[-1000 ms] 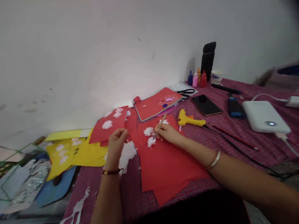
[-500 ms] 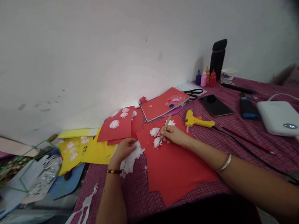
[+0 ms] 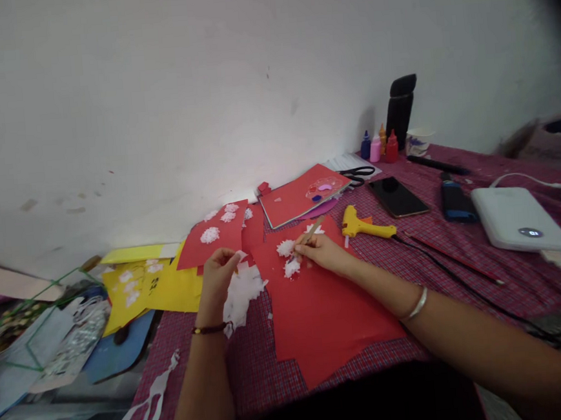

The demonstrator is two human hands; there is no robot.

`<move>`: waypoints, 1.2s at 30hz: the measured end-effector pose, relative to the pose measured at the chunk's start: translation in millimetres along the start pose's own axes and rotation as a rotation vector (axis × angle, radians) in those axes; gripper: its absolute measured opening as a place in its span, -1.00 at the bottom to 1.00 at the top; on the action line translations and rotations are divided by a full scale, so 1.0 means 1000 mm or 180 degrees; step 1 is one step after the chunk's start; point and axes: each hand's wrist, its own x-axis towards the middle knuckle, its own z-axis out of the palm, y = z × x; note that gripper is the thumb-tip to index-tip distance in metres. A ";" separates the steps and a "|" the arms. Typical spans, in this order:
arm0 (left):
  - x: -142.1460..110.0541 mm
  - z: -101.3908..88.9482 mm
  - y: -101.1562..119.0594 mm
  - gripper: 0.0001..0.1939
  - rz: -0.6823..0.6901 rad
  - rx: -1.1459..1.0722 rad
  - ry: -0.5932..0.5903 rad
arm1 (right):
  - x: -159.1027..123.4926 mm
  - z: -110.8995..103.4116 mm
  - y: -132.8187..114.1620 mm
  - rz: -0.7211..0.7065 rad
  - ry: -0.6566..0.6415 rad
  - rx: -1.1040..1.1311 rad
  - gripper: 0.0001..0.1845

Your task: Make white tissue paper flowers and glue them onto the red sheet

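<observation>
In the head view my right hand (image 3: 315,251) pinches a thin wooden stick (image 3: 315,228), its lower end down among the white paper tufts (image 3: 291,268) on a red paper sheet (image 3: 332,309). My left hand (image 3: 218,270) is raised over a pile of white paper pieces (image 3: 245,292), with a small white paper piece (image 3: 241,256) pinched between thumb and forefinger. Another white tuft (image 3: 315,229) lies at the sheet's top edge, partly behind the stick.
Beyond my left hand lie red sheets with white tufts (image 3: 209,235) and yellow sheets (image 3: 177,286). To the right are a yellow glue gun (image 3: 366,224), a phone (image 3: 398,197), a red pencil (image 3: 452,257) and a white power bank (image 3: 519,220). Black-handled scissors (image 3: 358,175) lie behind.
My left hand has lifted off the pile of paper pieces and now holds a small white piece. My right hand stays at the tufts, its stick tilted more. The view has shifted slightly.
</observation>
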 end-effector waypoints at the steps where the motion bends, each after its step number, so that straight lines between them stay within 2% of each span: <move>1: -0.002 0.005 0.003 -0.81 -0.0093 -0.0310 0.0007 | -0.002 0.001 -0.006 -0.0042 -0.0035 0.0139 -0.78; 5: -0.015 0.029 0.013 -0.77 -0.0396 -0.0997 -0.0350 | -0.010 0.008 -0.024 -0.0165 -0.0146 0.0589 -0.71; 11: -0.030 0.050 0.020 -0.84 -0.0540 -0.0867 -0.0781 | -0.012 0.012 -0.025 -0.0183 -0.0047 0.0717 -0.68; 19: -0.033 0.057 0.024 -0.89 -0.0430 -0.0767 -0.0835 | -0.011 0.011 -0.023 -0.0163 -0.0058 0.0721 -0.67; 30: -0.034 0.060 0.021 -0.93 -0.0404 -0.0787 -0.0682 | -0.011 0.012 -0.026 -0.0079 0.0042 0.0790 -0.65; 36: -0.037 0.060 0.027 -0.92 -0.0617 -0.1419 -0.0795 | -0.012 0.013 -0.029 0.0001 0.0067 0.0907 -0.66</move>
